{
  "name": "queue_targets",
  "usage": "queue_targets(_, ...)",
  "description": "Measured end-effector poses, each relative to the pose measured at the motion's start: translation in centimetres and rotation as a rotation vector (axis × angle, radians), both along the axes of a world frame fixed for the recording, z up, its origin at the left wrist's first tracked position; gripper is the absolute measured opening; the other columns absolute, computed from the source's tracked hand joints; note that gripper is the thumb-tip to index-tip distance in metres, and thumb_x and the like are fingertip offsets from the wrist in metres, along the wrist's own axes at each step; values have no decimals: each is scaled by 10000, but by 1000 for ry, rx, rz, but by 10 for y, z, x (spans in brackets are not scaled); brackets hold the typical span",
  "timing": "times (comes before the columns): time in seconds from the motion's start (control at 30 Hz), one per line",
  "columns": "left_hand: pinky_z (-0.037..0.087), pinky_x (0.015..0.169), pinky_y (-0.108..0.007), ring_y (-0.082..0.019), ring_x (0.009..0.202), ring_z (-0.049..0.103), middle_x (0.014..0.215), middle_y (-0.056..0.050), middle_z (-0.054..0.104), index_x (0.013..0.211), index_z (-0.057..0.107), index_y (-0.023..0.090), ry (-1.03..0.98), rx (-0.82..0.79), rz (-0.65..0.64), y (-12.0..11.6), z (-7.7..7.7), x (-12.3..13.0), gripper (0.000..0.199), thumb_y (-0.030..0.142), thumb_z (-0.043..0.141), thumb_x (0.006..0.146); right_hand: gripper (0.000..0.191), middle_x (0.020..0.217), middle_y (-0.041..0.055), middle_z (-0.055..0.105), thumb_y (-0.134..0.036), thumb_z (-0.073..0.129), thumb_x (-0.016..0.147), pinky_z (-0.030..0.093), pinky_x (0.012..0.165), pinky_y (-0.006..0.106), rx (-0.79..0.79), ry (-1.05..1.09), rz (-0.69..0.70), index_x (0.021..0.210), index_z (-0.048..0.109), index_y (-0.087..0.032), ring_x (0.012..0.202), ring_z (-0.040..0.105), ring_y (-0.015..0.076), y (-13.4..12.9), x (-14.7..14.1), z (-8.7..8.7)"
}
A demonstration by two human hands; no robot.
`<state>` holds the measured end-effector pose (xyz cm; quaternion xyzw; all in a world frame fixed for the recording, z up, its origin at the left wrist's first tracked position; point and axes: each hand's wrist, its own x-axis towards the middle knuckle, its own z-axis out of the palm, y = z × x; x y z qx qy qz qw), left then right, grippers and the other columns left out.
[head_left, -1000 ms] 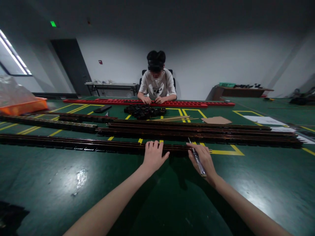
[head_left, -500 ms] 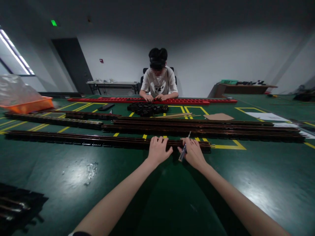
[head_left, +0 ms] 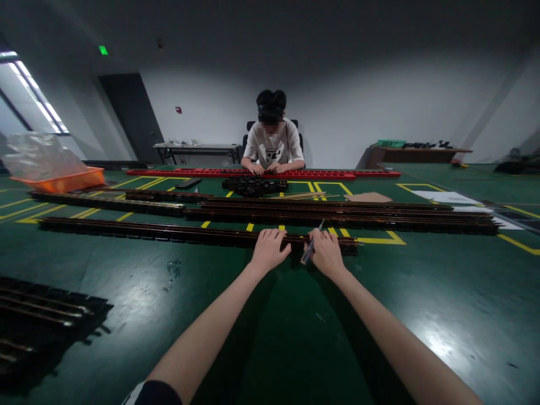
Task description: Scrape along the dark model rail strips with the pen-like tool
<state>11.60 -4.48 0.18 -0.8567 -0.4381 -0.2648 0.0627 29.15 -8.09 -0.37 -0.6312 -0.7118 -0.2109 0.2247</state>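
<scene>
A long black strip with copper-coloured rods (head_left: pixel 147 229) lies crosswise on the green table in front of me. My left hand (head_left: pixel 270 247) rests on this strip near its right part, fingers spread over it and thumb apart. Just to the right, my right hand (head_left: pixel 327 252) is closed around a slim screwdriver (head_left: pixel 309 251). The tool slants, its grey handle end toward me and its thin shaft pointing up and away. My right fingers are at the strip too; whether the tool touches it is hidden.
More black strips (head_left: pixel 337 216) lie behind, with a heap of black parts (head_left: pixel 248 185), thin sticks (head_left: pixel 299 196) and cardboard (head_left: pixel 368 197). An orange tray (head_left: pixel 76 181) stands left. Dark rod assemblies (head_left: pixel 50 315) lie near left. Opposite, a person (head_left: pixel 272 146) works at red frames (head_left: pixel 320 175).
The camera view has shifted slightly, bringing more of the near-left assemblies into sight. Both hands stay at the same part of the strip, the screwdriver still in my right hand.
</scene>
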Motion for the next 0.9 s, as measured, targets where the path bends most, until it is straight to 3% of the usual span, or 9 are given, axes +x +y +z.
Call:
queue_targets(0.23, 304, 1055, -474, -252, 1140, 508, 1185, -118, 597, 1183, 559, 132, -21, -22, 120, -11, -1, -33, 488, 479, 366, 899, 120, 826, 103, 606, -179, 465, 760, 294, 804, 358, -14, 45, -85, 878, 455, -164, 848, 522, 253, -21, 9, 1)
queue_targets(0.4, 281, 1063, -525, -277, 1193, 472, 1225, -134, 568, 1196, 550, 162, -39, -9, 216, -14, -6, -54, 502, 519, 364, 894, 215, 772, 94, 583, -88, 452, 654, 302, 771, 358, 92, 84, -140, 849, 430, -174, 805, 513, 252, -32, 16, -2)
queue_targets(0.5, 320, 1036, -527, -283, 1169, 485, 1199, -137, 581, 1188, 553, 161, -31, 3, 205, -11, -9, -56, 490, 515, 401, 885, 214, 777, 102, 591, -85, 446, 648, 313, 770, 371, 118, 124, -109, 835, 410, -182, 810, 520, 266, -34, 17, -3)
queue_targets(0.9, 410, 946, -433, -260, 1057, 544, 1059, -125, 614, 1147, 575, 151, 79, 13, 153, -14, -1, -58, 417, 454, 454, 887, 273, 959, 127, 641, -46, 439, 620, 341, 858, 379, -68, 160, 141, 840, 369, -192, 894, 567, 259, -35, 11, 3)
